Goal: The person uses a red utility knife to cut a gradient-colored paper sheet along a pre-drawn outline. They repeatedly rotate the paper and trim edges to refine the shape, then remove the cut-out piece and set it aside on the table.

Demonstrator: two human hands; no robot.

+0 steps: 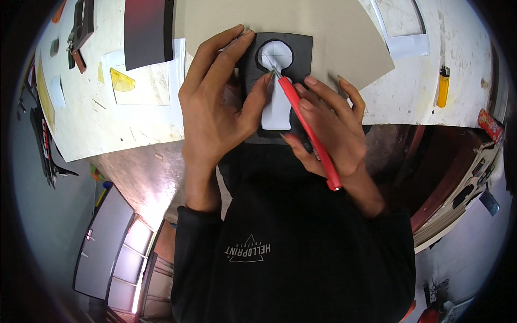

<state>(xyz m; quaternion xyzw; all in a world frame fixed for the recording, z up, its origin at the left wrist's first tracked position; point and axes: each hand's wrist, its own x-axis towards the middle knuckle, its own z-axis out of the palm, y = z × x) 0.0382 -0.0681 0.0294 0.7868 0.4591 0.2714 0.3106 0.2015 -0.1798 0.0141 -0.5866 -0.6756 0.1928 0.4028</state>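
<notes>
On the table [107, 124], left hand [215, 107] fingers press the black sheet [301, 48] (keyhole cutout), right hand [328, 129] gripping a red knife [307, 126].

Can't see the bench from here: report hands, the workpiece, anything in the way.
Left hand pressing the black template flat. Right hand holds red knife, tip at the keyhole cutout. Left fingertips close beside the blade.

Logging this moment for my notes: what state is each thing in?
left hand: pressing flat on the black template
right hand: gripping the red pen
red pen: tilted, tip at the cutout's edge
black template: lying flat on the grey board
yellow lighter: lying untouched
</notes>
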